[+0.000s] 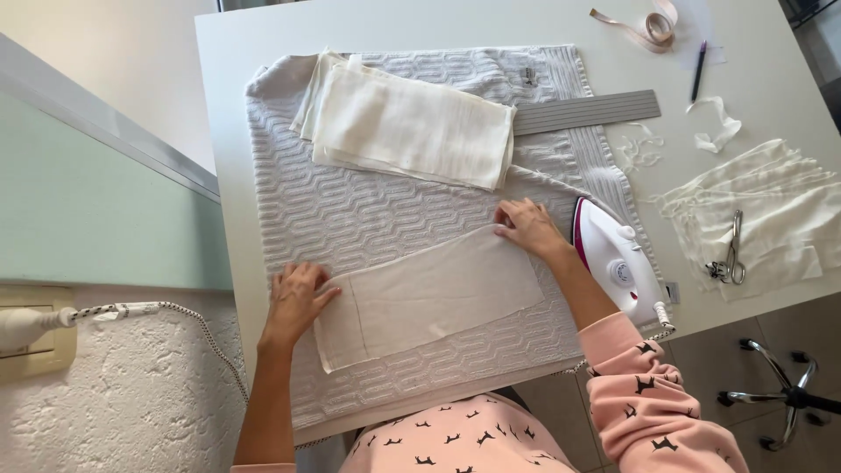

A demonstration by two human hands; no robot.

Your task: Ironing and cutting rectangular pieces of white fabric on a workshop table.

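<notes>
While left hand [296, 298] and right hand [528, 226] press flat, unclenched, on cloth strip [429, 293], iron [618, 261] apparently lies beside.

Towel centre: bare band of towel [350, 210] between the folded fabric stack [407, 127] and the fabric strip [429, 293]; passage open.
Right of strip: iron [618, 258] stands just beside the right hand [528, 228]; blocks sideways travel.
Far right: scissors [729, 254] lie on loose fabric pieces [771, 206].
Table top edge: bare table [561, 22] left of tape measure [653, 26].
</notes>
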